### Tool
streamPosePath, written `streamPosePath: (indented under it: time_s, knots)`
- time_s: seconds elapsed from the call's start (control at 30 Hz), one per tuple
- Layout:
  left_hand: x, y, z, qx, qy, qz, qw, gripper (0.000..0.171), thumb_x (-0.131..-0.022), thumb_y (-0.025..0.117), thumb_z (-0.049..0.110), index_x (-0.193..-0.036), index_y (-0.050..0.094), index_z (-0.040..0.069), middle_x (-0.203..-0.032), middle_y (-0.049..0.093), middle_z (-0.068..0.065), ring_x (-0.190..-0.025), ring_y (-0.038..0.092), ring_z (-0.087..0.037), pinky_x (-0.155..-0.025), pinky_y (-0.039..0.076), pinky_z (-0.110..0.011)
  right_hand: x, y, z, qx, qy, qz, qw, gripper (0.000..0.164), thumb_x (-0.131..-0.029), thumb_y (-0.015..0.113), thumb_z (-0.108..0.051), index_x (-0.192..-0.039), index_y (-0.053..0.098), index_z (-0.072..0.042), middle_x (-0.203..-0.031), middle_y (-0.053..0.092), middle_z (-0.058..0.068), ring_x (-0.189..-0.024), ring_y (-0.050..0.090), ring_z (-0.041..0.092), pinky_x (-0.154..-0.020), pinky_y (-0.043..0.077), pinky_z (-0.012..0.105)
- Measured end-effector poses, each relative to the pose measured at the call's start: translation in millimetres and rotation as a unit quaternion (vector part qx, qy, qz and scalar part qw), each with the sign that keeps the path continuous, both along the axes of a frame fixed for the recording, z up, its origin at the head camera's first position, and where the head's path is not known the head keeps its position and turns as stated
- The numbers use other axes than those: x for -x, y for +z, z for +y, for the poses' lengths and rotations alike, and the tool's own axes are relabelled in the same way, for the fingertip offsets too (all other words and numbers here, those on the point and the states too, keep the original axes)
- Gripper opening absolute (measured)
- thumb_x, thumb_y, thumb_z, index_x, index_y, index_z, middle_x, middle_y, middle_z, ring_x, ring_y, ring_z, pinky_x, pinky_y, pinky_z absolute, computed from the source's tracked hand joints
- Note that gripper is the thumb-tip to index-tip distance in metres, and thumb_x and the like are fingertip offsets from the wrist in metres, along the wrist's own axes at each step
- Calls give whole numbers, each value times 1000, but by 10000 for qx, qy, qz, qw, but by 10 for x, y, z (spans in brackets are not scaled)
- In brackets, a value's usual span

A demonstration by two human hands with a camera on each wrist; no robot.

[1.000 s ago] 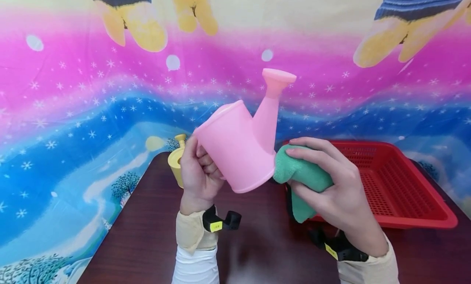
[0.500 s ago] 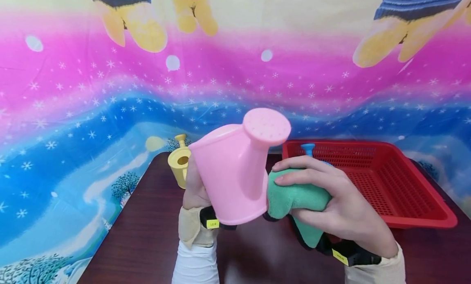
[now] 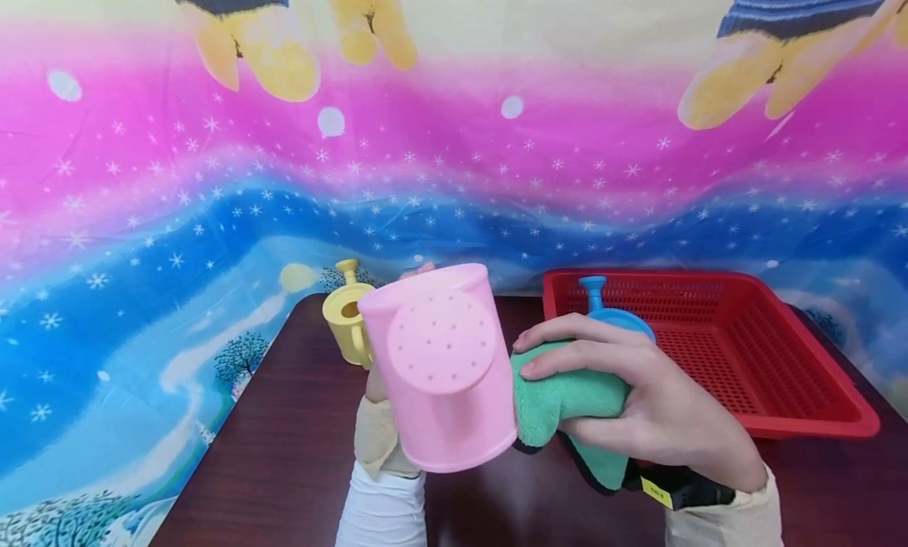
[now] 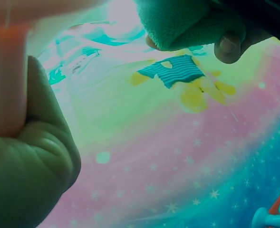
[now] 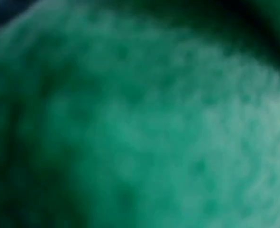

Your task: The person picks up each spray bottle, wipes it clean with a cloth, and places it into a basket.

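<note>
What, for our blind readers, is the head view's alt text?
The left hand holds a pink watering can; the right hand holds a green cloth against its side. Behind, a yellow watering can stands on the table and a blue one sits in a red basket.

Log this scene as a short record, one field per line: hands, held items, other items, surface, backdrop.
Left hand: left hand holds the pink watering can, its perforated spout head facing the head camera
Right hand: right hand grips a green cloth, apparently against the can's side
Left item: yellow watering can, on the table
Right items: red basket; blue watering can, partly hidden, apparently inside it
Surface: dark brown table
Backdrop: snowflake-patterned sheet
</note>
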State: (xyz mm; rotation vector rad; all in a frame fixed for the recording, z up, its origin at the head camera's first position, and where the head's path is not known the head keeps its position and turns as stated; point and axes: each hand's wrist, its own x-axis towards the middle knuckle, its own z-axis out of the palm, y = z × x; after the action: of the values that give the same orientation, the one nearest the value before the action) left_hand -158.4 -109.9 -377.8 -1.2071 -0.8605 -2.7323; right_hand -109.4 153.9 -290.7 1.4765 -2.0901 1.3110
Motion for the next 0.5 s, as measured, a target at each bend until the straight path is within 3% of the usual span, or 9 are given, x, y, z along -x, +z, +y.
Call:
streamPosePath:
  time_s: [0.07,0.1,0.17,0.3,0.43,0.5]
  knots:
    - [7,232,73,304,405,786,9956,76,-91,70,27,-156,35,14,-158,42,-6,-142,42,-23,-113,41,-35,-1,3,0,-110,-80,-28,9999,71,-64,81,10,-128,68,-16,-136,58,8,-118,59,18,-73,53,30]
    - [9,287,89,456,735,993,9913,74,-88,74,27,-153,41,15,-154,47,-3,-140,45,-20,-111,44,-32,-1,5,0,-171,-140,-46,9997,70,-64,81,9,-128,68,-17,-136,58,7,-118,58,18,-74,53,30]
    - [31,331,120,648,1330,1399,9790,63,-91,73,25,-149,47,19,-149,52,0,-137,47,-17,-108,46,-28,2,6,-3,-255,-204,-96,9994,70,-65,82,8,-129,68,-18,-137,58,5,-120,58,17,-74,54,30]
    - [66,390,247,633,2262,1706,9569,39,-99,63,27,-138,58,29,-136,61,4,-131,52,-11,-108,42,-24,11,6,-12,-346,-390,-85,9986,71,-66,81,8,-129,67,-20,-137,58,2,-119,58,16,-74,54,29]
    - [62,446,331,723,2686,1819,9432,30,-102,54,40,-129,63,32,-126,65,6,-129,53,-11,-112,37,-28,20,3,-15,-320,-613,3,9976,71,-65,81,9,-127,68,-22,-136,59,0,-116,60,15,-74,53,28]
    - [51,442,291,1024,2546,1914,9424,34,-103,52,42,-134,60,30,-133,61,7,-133,49,-10,-111,38,-26,27,8,-21,-271,-703,81,9971,71,-64,80,10,-127,69,-22,-135,60,1,-116,61,16,-75,53,27]
